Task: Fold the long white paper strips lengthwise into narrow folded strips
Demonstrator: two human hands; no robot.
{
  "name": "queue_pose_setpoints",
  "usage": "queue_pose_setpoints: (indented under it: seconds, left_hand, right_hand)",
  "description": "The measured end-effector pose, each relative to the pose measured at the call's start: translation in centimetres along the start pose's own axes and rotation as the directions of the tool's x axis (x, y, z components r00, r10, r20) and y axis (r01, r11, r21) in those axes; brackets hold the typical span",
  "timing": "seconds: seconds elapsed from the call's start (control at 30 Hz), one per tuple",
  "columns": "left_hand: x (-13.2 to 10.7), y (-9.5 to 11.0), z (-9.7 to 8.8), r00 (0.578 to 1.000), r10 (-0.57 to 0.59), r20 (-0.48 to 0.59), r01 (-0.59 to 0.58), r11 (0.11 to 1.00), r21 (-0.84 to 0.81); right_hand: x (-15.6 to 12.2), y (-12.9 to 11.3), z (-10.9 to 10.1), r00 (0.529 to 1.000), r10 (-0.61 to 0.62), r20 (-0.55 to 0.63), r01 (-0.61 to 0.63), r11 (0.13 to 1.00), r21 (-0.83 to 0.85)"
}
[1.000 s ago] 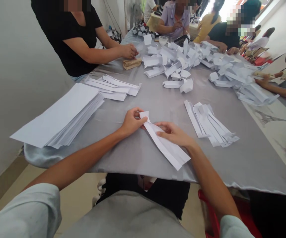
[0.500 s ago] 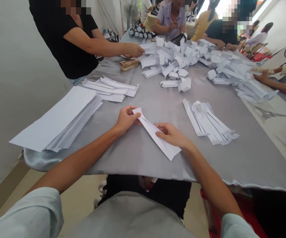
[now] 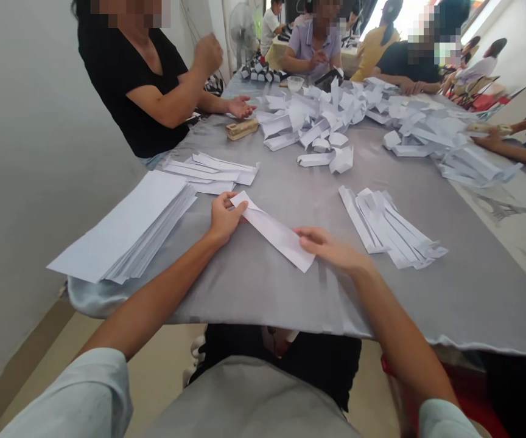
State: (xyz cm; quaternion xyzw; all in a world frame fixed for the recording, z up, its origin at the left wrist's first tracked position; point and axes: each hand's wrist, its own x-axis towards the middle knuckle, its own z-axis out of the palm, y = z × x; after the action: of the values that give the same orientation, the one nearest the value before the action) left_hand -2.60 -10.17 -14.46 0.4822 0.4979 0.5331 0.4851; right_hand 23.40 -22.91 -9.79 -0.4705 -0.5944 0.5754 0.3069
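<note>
A long folded strip of white paper (image 3: pixel 272 230) lies slanted on the grey tablecloth (image 3: pixel 263 292) in front of me. My left hand (image 3: pixel 223 217) pinches its far end between thumb and fingers. My right hand (image 3: pixel 331 249) rests on the strip's near end, fingers close together and pressing it to the cloth. Both forearms reach in from the table's near edge.
A stack of flat white sheets (image 3: pixel 130 226) lies at the left, and a few folded pieces (image 3: pixel 212 169) beyond it. Several finished strips (image 3: pixel 391 226) lie at the right. A big heap of folded paper (image 3: pixel 358 118) covers the far half. Other people sit around the table; a wooden block (image 3: pixel 241 128) lies near one.
The strip and both my hands have slid a little to the left and away from me. The person in black across the table has raised one fist off the cloth.
</note>
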Motion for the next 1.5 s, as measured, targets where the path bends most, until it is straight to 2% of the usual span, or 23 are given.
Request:
queue_pose_setpoints:
  seconds: [0.1, 0.17, 0.3, 0.5, 0.67, 0.77, 0.87, 0.93, 1.1, 1.2, 1.27, 1.4, 1.5]
  left_hand:
    - [-0.5, 0.4, 0.0, 0.997, -0.006, 0.073, 0.008, 1.0, -0.02]
    - [-1.2, 0.7, 0.2, 0.987, -0.003, 0.162, 0.008, 0.999, -0.032]
    - [-3.0, 0.8, 1.2, 0.939, -0.013, 0.345, 0.029, 0.999, -0.041]
    - [-5.0, 0.2, 2.8, 0.866, -0.051, 0.497, 0.088, 0.995, -0.052]
    - [-5.3, 0.4, 2.8, 0.847, -0.087, 0.525, 0.137, 0.989, -0.057]
    - [-5.3, 0.5, 2.7, 0.818, -0.123, 0.563, 0.165, 0.986, -0.024]
    - [-5.3, 0.4, 2.6, 0.793, -0.105, 0.6, 0.151, 0.988, -0.025]
    - [-5.2, 0.3, 2.6, 0.798, -0.085, 0.597, 0.135, 0.99, -0.039]
    - [-5.3, 0.4, 2.6, 0.849, -0.087, 0.521, 0.128, 0.991, -0.042]
    - [-5.2, 0.5, 2.6, 0.863, -0.067, 0.501, 0.108, 0.993, -0.053]
    - [-5.2, 0.5, 2.5, 0.845, -0.066, 0.531, 0.11, 0.993, -0.052]
    - [-5.0, 0.4, 2.3, 0.778, -0.097, 0.621, 0.128, 0.992, -0.005]
    - [-4.9, 0.4, 2.3, 0.782, -0.072, 0.619, 0.099, 0.995, -0.01]
  right_hand:
    - [0.4, 0.0, -0.2, 0.997, 0.074, 0.022, -0.077, 0.973, 0.217]
    - [1.0, 0.6, 0.0, 0.995, 0.094, -0.046, -0.076, 0.953, 0.294]
    - [2.2, 2.0, 1.4, 0.976, 0.07, -0.205, -0.01, 0.961, 0.278]
    - [3.1, 3.2, 3.6, 0.961, -0.022, -0.276, 0.075, 0.98, 0.184]
    - [3.3, 3.5, 4.0, 0.954, -0.017, -0.298, 0.076, 0.979, 0.187]
    - [3.4, 3.7, 4.1, 0.947, -0.036, -0.32, 0.093, 0.982, 0.165]
    - [3.5, 3.9, 4.2, 0.937, -0.044, -0.345, 0.104, 0.982, 0.158]
    - [3.6, 4.1, 4.3, 0.935, -0.039, -0.352, 0.104, 0.98, 0.169]
    - [3.6, 4.2, 4.2, 0.953, 0.0, -0.304, 0.065, 0.977, 0.205]
    - [3.5, 4.3, 4.1, 0.958, -0.003, -0.287, 0.061, 0.979, 0.193]
    - [3.5, 4.3, 4.2, 0.954, -0.019, -0.298, 0.074, 0.982, 0.173]
    - [3.4, 4.3, 4.4, 0.941, -0.048, -0.335, 0.098, 0.986, 0.132]
    - [3.3, 4.1, 4.6, 0.939, -0.055, -0.34, 0.105, 0.986, 0.13]
